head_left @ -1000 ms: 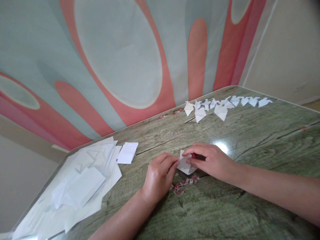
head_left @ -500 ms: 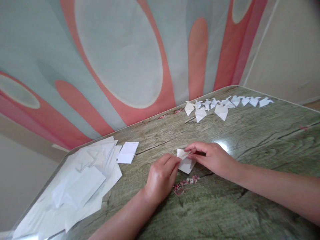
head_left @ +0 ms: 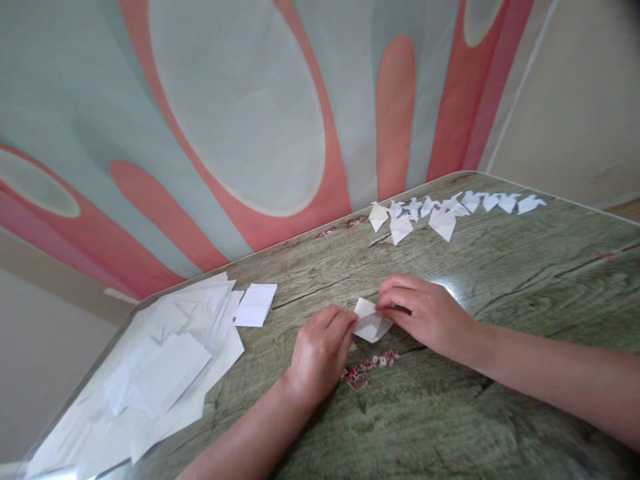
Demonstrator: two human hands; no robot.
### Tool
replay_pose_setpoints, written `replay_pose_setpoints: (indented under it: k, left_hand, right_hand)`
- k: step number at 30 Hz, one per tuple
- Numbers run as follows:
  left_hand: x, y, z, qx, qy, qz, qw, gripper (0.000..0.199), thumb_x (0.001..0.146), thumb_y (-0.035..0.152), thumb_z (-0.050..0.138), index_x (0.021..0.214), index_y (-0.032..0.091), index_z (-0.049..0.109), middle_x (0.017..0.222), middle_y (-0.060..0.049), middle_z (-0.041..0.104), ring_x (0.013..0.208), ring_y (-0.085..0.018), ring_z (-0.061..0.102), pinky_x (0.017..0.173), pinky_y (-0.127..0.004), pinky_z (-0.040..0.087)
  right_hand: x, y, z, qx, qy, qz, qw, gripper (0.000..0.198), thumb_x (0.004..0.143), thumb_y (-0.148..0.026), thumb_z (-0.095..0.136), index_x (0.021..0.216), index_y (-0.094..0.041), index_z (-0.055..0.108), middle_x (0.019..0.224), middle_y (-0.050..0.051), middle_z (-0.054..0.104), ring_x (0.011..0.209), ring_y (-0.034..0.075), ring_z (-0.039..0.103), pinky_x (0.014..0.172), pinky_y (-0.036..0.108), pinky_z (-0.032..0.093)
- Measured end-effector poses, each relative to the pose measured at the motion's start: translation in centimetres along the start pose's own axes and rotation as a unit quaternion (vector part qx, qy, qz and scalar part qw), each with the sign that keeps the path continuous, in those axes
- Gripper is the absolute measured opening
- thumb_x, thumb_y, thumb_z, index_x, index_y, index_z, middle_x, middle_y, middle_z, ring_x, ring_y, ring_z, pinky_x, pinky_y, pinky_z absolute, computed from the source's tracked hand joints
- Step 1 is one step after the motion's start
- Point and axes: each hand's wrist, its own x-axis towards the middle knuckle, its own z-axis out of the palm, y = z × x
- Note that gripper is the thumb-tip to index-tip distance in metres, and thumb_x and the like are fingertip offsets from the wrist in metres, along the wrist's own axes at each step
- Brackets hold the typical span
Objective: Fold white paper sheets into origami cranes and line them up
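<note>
Left hand and right hand are pinching a white paper piece between them over the surface — partly folded, seemingly unfinished. Folded paper birds are sitting farther back, apparently complete — a paper pile is lying at left.

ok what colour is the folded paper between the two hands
The folded paper is white; the head view shows it best.

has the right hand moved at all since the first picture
Yes, slightly: the right hand has shifted rightward and farther up the view, judged against the fixed floral print below it.
</note>
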Motion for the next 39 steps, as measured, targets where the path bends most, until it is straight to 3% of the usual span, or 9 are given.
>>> replay_pose_setpoints:
  k: [10, 15, 22, 28, 29, 31, 34, 36, 39]
  left_hand:
    - [0.6, -0.9, -0.7, -0.04, 0.066, -0.065, 0.995, 0.014, 0.09, 0.013, 0.053, 0.082, 0.016, 0.064, 0.078, -0.003, 0.063, 0.076, -0.014, 0.059, 0.07, -0.024, 0.044]
    - [1.2, -1.1, -0.8, -0.043, 0.112, -0.155, 0.981, 0.014, 0.085, 0.015, 0.06, 0.071, 0.016, 0.061, 0.069, 0.0, 0.06, 0.067, -0.013, 0.055, 0.064, -0.024, 0.04]
    - [1.7, 0.9, -0.1, -0.113, 0.073, -0.224, 0.965, 0.018, 0.085, 0.023, 0.058, 0.068, 0.017, 0.057, 0.064, 0.003, 0.056, 0.059, -0.01, 0.049, 0.058, -0.022, 0.037]
    - [1.3, 0.4, -0.1, -0.152, 0.011, -0.269, 0.951, 0.009, 0.081, 0.018, 0.057, 0.073, 0.017, 0.053, 0.065, 0.004, 0.053, 0.06, -0.01, 0.049, 0.057, -0.022, 0.038]
    - [1.2, 0.2, -0.2, -0.162, 0.009, -0.27, 0.949, 0.005, 0.079, 0.016, 0.058, 0.08, 0.017, 0.054, 0.072, 0.003, 0.057, 0.065, -0.011, 0.053, 0.059, -0.022, 0.04]
    - [1.2, -0.1, -0.7, -0.185, 0.028, -0.242, 0.952, 0.032, 0.076, 0.012, 0.06, 0.106, 0.018, 0.053, 0.101, -0.004, 0.061, 0.085, -0.016, 0.059, 0.067, -0.025, 0.046]
    - [1.4, -0.2, -1.8, -0.193, 0.043, -0.122, 0.973, 0.072, 0.074, 0.009, 0.061, 0.139, 0.026, 0.033, 0.141, -0.01, 0.042, 0.124, -0.024, 0.047, 0.092, -0.036, 0.046]
    - [1.6, -0.1, -2.4, -0.192, 0.006, -0.056, 0.98, 0.079, 0.076, 0.008, 0.061, 0.144, 0.029, 0.028, 0.142, -0.008, 0.043, 0.131, -0.024, 0.04, 0.106, -0.041, 0.036]
    - [1.7, 0.0, -2.7, -0.217, -0.034, -0.056, 0.974, 0.074, 0.081, 0.012, 0.061, 0.145, 0.029, 0.028, 0.12, -0.006, 0.06, 0.118, -0.021, 0.052, 0.108, -0.041, 0.034]
  right_hand:
    - [0.0, -1.3, -0.6, 0.009, 0.089, -0.012, 0.996, 0.008, 0.092, -0.024, 0.054, 0.096, -0.018, 0.059, 0.096, 0.007, 0.064, 0.094, 0.018, 0.06, 0.084, 0.032, 0.047]
    - [-0.5, -2.3, -0.4, -0.036, 0.008, -0.038, 0.999, 0.029, 0.085, -0.037, 0.066, 0.104, -0.017, 0.056, 0.099, 0.007, 0.065, 0.097, 0.023, 0.058, 0.086, 0.039, 0.043]
    - [-0.2, -2.9, -0.5, -0.072, -0.006, -0.1, 0.992, 0.007, 0.088, -0.025, 0.062, 0.091, -0.019, 0.063, 0.091, 0.002, 0.069, 0.095, 0.021, 0.058, 0.09, 0.041, 0.036]
    - [-0.1, -1.1, 0.2, 0.001, -0.006, -0.049, 0.999, 0.007, 0.09, -0.022, 0.061, 0.085, -0.019, 0.065, 0.087, 0.001, 0.069, 0.089, 0.017, 0.06, 0.087, 0.037, 0.038]
    - [0.0, -0.8, 0.2, 0.023, -0.011, -0.033, 0.999, 0.006, 0.089, -0.022, 0.062, 0.084, -0.019, 0.064, 0.086, 0.001, 0.069, 0.088, 0.017, 0.06, 0.085, 0.035, 0.04]
    - [0.1, -0.4, 0.2, 0.069, -0.033, -0.003, 0.997, 0.005, 0.088, -0.02, 0.063, 0.084, -0.019, 0.064, 0.084, 0.001, 0.068, 0.085, 0.016, 0.06, 0.08, 0.032, 0.042]
    - [0.4, -0.5, 0.0, 0.116, -0.071, 0.005, 0.991, 0.003, 0.088, -0.018, 0.063, 0.085, -0.02, 0.064, 0.086, 0.002, 0.068, 0.086, 0.015, 0.06, 0.08, 0.031, 0.044]
    - [0.4, -0.8, -0.2, 0.132, -0.091, -0.009, 0.987, 0.005, 0.089, -0.019, 0.061, 0.086, -0.02, 0.064, 0.089, 0.002, 0.068, 0.09, 0.016, 0.06, 0.083, 0.032, 0.043]
    - [0.4, -1.2, -0.4, 0.146, -0.117, -0.027, 0.982, 0.005, 0.089, -0.022, 0.06, 0.087, -0.021, 0.065, 0.088, 0.002, 0.068, 0.091, 0.017, 0.06, 0.084, 0.033, 0.043]
